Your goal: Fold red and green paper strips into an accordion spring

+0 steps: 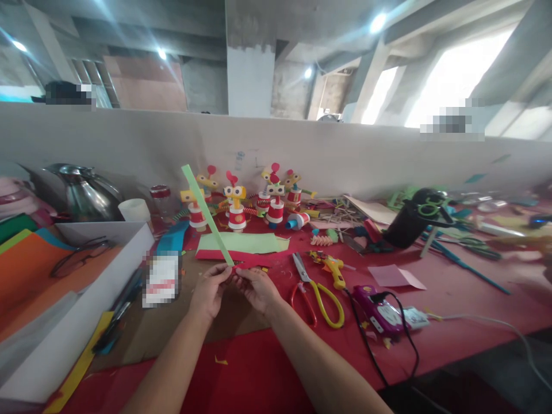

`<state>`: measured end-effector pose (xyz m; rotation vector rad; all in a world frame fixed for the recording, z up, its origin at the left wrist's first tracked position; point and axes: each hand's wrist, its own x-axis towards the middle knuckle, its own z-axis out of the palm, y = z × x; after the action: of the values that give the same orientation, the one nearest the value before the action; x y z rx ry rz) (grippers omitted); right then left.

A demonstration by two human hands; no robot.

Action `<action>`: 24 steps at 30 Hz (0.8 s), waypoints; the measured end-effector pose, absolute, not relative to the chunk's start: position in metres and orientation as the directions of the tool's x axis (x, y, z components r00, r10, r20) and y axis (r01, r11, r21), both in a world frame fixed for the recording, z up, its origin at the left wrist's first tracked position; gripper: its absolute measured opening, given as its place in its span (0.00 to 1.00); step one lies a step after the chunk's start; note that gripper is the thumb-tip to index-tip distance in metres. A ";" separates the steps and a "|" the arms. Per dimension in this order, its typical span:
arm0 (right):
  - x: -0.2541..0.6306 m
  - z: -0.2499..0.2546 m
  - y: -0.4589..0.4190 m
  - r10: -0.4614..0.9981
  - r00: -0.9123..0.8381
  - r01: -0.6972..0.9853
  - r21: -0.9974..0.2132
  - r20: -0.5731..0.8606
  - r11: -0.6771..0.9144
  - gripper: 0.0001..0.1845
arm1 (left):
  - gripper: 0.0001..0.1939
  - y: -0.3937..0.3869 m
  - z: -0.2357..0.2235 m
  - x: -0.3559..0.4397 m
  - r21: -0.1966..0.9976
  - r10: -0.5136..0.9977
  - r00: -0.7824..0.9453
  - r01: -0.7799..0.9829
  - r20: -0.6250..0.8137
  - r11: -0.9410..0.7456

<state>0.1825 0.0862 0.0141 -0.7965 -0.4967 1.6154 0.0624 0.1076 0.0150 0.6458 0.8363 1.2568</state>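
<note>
A long light green paper strip [207, 214] slants up and to the left from my fingertips. My left hand [211, 290] pinches its lower end. Close against it, my right hand [257, 289] is also closed, its thumb and fingers at the same end of the strip. A bit of red shows between the fingertips; the exact join is hidden. Behind my hands lie a light green paper sheet [239, 242] and red paper [213, 255]. Scissors [308, 287] with one red and one yellow handle lie to the right of my right hand.
Several paper-cup figures [237, 215] stand along the back. A yellow glue gun [334, 267] and a purple box [379, 313] with a black cable lie right. A white box [81, 310] of coloured paper stands left, with a steel jug [86, 192] behind it.
</note>
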 end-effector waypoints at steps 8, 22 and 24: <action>0.181 0.017 0.083 0.983 0.047 -0.607 -0.787 -0.178 -0.113 0.11 | 0.15 0.105 0.014 0.068 0.841 0.987 0.102 -0.517 -0.123 0.158; 0.174 0.009 0.083 0.942 0.331 -0.524 -0.841 -0.053 0.137 0.09 | 0.21 0.098 0.013 0.072 0.981 0.990 0.107 -0.177 0.095 -0.075; 0.173 0.005 0.084 0.945 0.297 -0.578 -0.814 -0.140 0.061 0.10 | 0.21 0.100 0.010 0.074 0.981 0.994 0.109 -0.194 0.021 0.000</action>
<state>0.1731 0.0843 0.0050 -0.9155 -0.4994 1.2268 0.0739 0.0996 0.0100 1.1226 0.9806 1.2214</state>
